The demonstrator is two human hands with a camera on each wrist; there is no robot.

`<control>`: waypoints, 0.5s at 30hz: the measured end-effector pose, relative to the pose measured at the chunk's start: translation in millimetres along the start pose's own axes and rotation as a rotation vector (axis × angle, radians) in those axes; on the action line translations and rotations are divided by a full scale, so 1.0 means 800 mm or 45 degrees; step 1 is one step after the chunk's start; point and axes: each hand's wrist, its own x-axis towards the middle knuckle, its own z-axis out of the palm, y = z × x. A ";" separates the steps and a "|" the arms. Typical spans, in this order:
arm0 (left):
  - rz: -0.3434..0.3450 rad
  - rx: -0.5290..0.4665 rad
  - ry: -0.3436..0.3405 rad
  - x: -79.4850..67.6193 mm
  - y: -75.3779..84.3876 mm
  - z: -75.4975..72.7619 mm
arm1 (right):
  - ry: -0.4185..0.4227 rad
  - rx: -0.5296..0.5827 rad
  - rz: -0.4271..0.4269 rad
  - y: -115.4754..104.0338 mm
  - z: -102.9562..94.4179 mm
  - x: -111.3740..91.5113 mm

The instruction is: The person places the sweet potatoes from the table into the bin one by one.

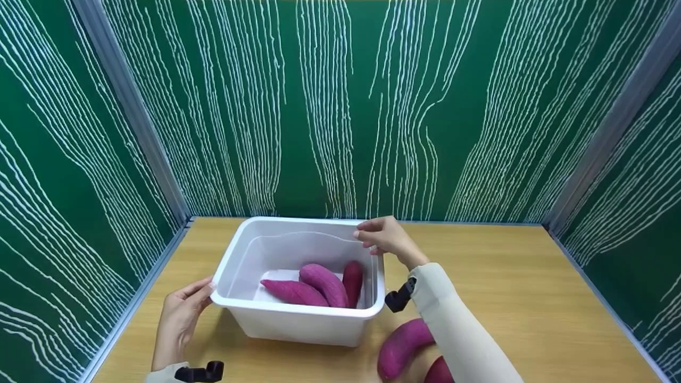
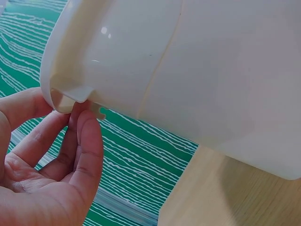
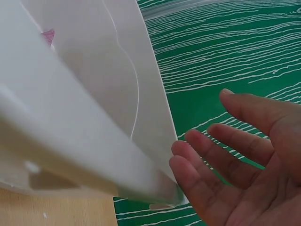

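Note:
A white plastic bin (image 1: 300, 324) stands on the table with two pinkish-purple sweet potatoes (image 1: 325, 283) and a darker red, elongated piece (image 1: 353, 282) inside it. At the bin's near left corner my left hand (image 1: 183, 314) grips the rim. The left wrist view shows the thumb and fingers (image 2: 87, 155) curled around the rolled edge. My right hand (image 1: 388, 239) is at the far right corner, fingers relaxed and fingertips right at the rim. In the right wrist view, its thumb stands apart and nothing is held between the fingers (image 3: 221, 160).
To the right of the bin, another purple sweet potato (image 1: 401, 348) lies on the wooden table (image 1: 511, 298). Beside it is a dark red piece (image 1: 440, 372), partly hidden by the right sleeve. Green panels (image 1: 367, 106) with white lines enclose the back and sides.

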 end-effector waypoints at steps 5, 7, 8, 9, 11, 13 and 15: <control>-0.012 -0.002 -0.003 0.000 0.000 0.000 | 0.000 -0.003 0.018 0.000 -0.001 -0.001; -0.011 -0.004 -0.005 0.000 0.000 -0.001 | 0.000 -0.005 0.027 0.000 -0.002 -0.001; -0.009 -0.005 -0.005 0.000 0.000 -0.001 | 0.001 -0.005 0.032 0.000 -0.003 -0.002; -0.006 -0.005 -0.005 0.000 0.000 -0.001 | 0.002 -0.007 0.034 0.000 -0.003 -0.002; -0.005 0.004 -0.002 0.001 -0.001 -0.001 | 0.001 -0.005 0.038 0.001 -0.004 -0.002; -0.002 0.015 0.002 0.001 -0.001 -0.001 | 0.002 -0.004 0.041 0.002 -0.006 -0.003; -0.006 0.028 0.003 0.001 0.000 -0.002 | 0.007 0.000 0.040 0.003 -0.008 -0.004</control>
